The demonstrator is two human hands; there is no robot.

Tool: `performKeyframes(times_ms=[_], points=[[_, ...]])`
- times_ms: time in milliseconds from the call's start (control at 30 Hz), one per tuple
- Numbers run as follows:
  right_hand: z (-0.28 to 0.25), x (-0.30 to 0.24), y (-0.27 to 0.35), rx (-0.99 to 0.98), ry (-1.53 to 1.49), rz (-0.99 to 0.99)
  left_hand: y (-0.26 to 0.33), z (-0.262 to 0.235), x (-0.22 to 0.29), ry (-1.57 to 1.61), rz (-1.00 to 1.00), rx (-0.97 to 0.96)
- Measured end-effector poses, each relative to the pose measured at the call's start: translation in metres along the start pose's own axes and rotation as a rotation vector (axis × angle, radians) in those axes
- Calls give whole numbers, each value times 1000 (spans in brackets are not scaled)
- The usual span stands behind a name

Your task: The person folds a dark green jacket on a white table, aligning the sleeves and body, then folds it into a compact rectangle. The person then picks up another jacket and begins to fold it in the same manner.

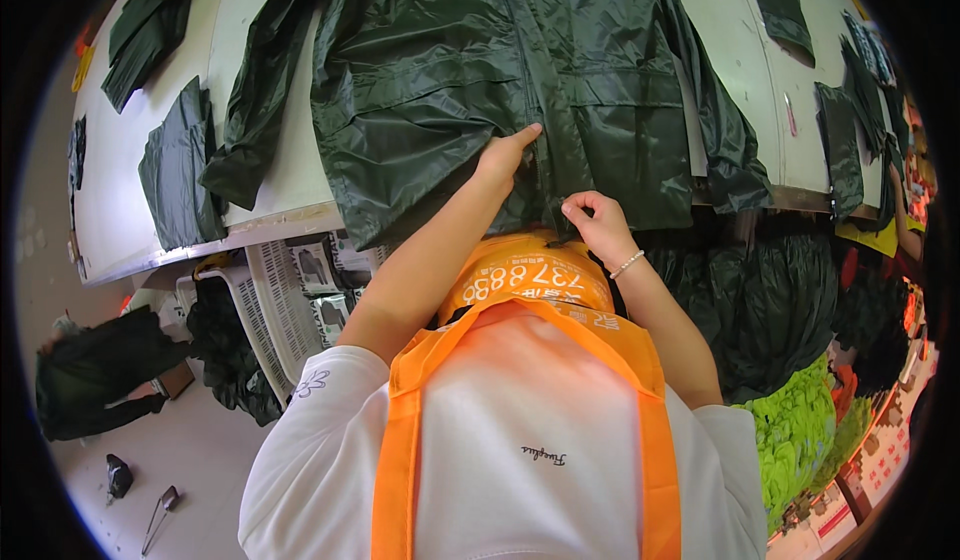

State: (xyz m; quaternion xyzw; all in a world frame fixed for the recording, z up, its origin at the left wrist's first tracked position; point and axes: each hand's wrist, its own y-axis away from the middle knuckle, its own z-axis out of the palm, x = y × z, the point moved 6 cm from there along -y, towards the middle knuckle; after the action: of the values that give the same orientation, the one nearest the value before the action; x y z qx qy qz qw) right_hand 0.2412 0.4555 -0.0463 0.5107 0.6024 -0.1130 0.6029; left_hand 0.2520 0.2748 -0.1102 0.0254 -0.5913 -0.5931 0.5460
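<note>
A shiny dark green rain jacket (430,80) lies spread on the table in front of me, sleeves out to both sides and hem hanging over the near edge. My left hand (505,160) grips its left front panel beside the centre opening, thumb on top and fingers hidden under the fabric. Lower and to the right, my right hand (600,228) pinches the bottom end of the front opening at the hem. Whether a zipper end is between those fingertips is too small to tell.
Folded dark green garments (183,165) lie on the white table (235,45) at left, with more (840,145) at right. Below the edge are a white plastic basket (275,300), a dark garment heap (750,300) and a bright green pile (795,430). Another person's arm (905,215) shows far right.
</note>
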Motion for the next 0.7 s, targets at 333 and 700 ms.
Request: performKeyframes(times_ms=[333,700], points=[[-30,-3,-43,186,-96,-134,32,-7,20,-333,-220,-285],[-118,-4,-71,130,-421,67,110,86,67,-1071,802,-524]])
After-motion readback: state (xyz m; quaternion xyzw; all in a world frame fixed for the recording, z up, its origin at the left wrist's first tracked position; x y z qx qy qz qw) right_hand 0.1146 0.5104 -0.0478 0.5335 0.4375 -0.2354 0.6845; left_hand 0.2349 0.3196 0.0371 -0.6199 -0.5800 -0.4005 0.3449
